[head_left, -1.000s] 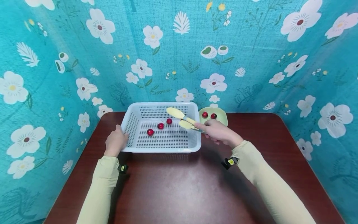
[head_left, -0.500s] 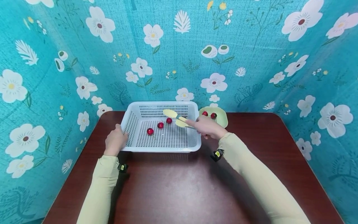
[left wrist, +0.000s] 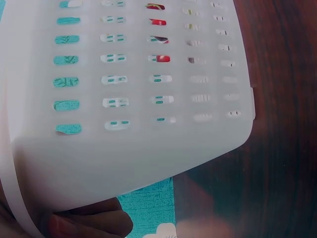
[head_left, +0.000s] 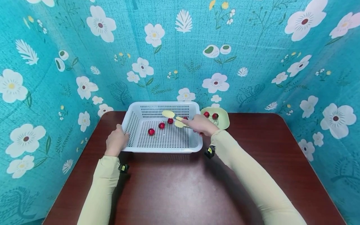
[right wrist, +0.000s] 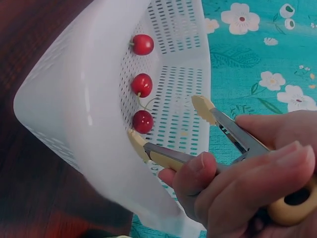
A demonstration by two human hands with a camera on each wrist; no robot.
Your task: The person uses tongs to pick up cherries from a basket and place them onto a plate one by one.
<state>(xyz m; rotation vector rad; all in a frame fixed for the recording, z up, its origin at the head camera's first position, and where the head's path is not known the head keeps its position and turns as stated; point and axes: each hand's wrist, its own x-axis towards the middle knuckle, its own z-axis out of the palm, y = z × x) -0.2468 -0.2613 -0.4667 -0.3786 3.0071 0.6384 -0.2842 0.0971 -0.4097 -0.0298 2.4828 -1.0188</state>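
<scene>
The right hand (head_left: 200, 125) gripped a pair of yellow-tipped tongs (head_left: 174, 118), its fingers (right wrist: 233, 186) curled round the metal arms, and the tong tips stood apart (nothing between them) inside the white perforated basket (head_left: 132, 123). Three cherries (head_left: 161, 125) lay in a loose row on the basket floor, the nearest one just beside the lower tong tip. The left hand (head_left: 116, 142) held the basket's left rim, the thumb hooked over the edge. Just right of the basket, a small green dish (head_left: 223, 120) on the dark wooden table (head_left: 180, 187) held two more cherries (head_left: 211, 115).
</scene>
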